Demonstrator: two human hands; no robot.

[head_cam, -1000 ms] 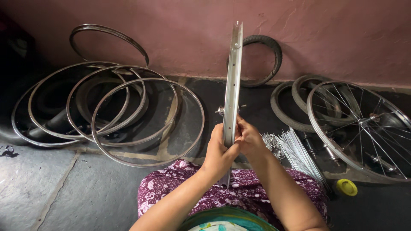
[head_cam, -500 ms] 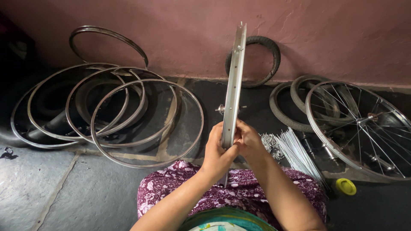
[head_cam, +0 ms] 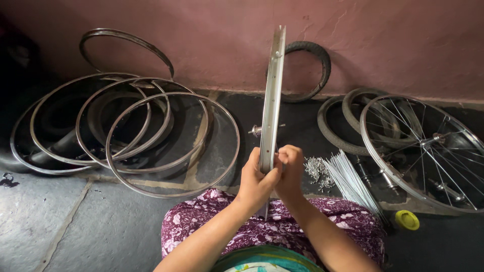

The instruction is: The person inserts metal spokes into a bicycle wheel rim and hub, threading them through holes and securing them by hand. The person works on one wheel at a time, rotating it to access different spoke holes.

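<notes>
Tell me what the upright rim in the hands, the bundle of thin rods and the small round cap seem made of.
The upright silver wheel rim looks like bright plated or polished metal, judging by its sheen. The bundle of thin straight rods also looks metallic: pale grey, glinting. The small yellow round cap is probably plastic, given its flat, saturated colour.

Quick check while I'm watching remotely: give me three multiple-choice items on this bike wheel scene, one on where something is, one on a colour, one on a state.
1. Where is the bundle of loose spokes?
A. On the floor right of the hands
B. Hung on the wall
C. Inside the bare rims at left

2. What colour is the small round lid?
A. Red
B. Yellow
C. White

3. How is the held rim standing?
A. Flat on the floor
B. Upright, edge-on to the camera
C. Leaning on the wall

Answers: 1 A, the spokes lie beside the spoked wheel. 2 B, it shows bright yellow. 3 B, the left hand and right hand grip it upright above the lap.
</notes>
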